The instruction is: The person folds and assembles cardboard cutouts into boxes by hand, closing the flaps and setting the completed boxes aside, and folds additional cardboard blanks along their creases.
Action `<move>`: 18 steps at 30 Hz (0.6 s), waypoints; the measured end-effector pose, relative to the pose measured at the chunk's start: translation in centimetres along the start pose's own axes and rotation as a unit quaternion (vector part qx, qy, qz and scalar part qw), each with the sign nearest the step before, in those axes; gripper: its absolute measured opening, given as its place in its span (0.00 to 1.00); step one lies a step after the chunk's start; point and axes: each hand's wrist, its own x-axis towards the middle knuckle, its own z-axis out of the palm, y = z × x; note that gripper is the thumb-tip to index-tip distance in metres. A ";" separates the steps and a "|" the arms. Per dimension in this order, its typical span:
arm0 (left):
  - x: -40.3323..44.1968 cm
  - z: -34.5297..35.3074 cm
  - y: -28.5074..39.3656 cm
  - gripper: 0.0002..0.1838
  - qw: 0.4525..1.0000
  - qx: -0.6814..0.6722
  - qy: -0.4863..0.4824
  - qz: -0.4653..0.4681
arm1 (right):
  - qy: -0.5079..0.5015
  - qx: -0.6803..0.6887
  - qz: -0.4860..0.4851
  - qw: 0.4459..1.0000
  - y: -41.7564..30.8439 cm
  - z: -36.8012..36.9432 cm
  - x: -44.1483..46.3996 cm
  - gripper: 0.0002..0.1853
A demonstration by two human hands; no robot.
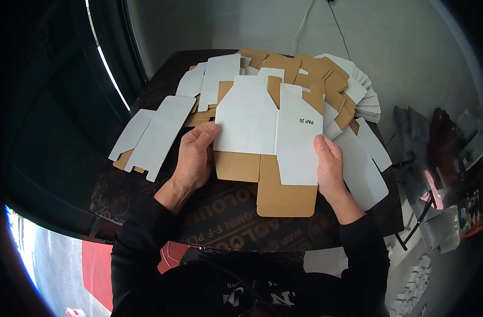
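A flattened cardboard box (246,121), white outside with brown inner flaps, is held up over the table between both hands. Upside-down print reading "PAP 20" shows on its right panel. My left hand (195,153) pinches its left edge, thumb on the white face. My right hand (330,164) grips the right edge the same way, fingers hidden behind the board. Brown flaps hang from the lower side. To the left of my left hand lies another flat white box (162,137). Just past my right hand rests a white flat piece (362,174).
A dark printed table (220,211) lies under the work. Flat boxes (283,66) are heaped across its far side, with a fanned white stack (365,100) at the back right. Grey bags (410,127) sit beyond the right edge. A wall with cables stands behind.
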 end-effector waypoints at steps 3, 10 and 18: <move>-0.3 0.2 0.4 0.13 0.999 -0.035 0.010 -0.027 | -0.004 0.056 0.025 0.998 -0.7 0.3 -0.2 0.17; -0.7 0.4 1.8 0.10 0.999 -0.034 0.014 -0.035 | 0.017 0.149 0.014 0.989 -2.0 -0.7 0.8 0.14; -0.9 0.4 2.4 0.10 0.999 0.025 -0.004 -0.022 | 0.158 -0.472 -0.397 0.771 -5.1 -0.1 0.8 0.12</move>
